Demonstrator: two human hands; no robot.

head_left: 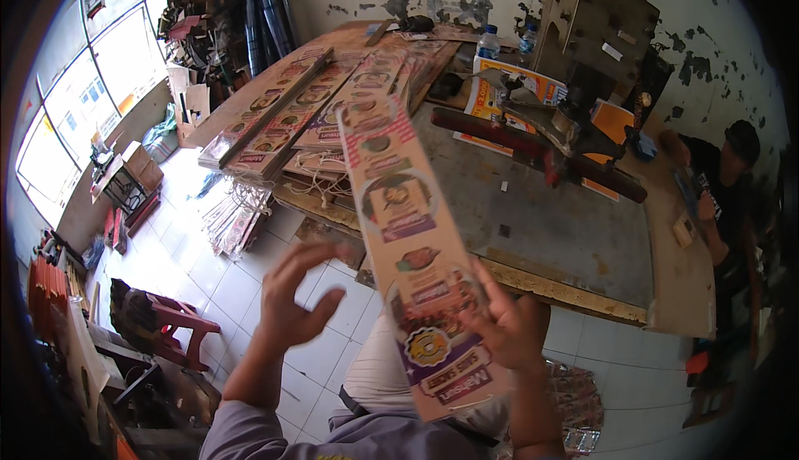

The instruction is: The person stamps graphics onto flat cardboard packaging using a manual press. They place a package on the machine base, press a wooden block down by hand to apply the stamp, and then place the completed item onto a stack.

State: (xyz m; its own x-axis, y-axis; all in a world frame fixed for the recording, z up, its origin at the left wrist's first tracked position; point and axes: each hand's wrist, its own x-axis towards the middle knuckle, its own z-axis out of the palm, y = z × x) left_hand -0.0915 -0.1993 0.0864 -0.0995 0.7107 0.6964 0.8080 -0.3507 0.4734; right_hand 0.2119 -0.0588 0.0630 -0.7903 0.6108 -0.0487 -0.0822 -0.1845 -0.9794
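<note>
A long printed cardboard strip point(412, 235), tan with food pictures and a purple band, stretches from my lap toward the table. My right hand point(512, 323) grips its right edge near the lower end, thumb on the printed face. To the left of the strip, my left hand point(301, 294) hangs in the air with fingers curved and thumb apart, holding nothing. Beyond the strip's far end, stacks of similar printed strips point(283, 115) lie on the table, with white cords point(320, 177) dangling from their near ends.
A machine with a dark red bar point(499, 140) stands on the grey tabletop point(549, 227), beside orange printed sheets point(491, 102). Bottles point(488, 42) stand behind. A person point(720, 177) sits at the right. On the tiled floor are a red stool point(183, 323) and more strips point(233, 223).
</note>
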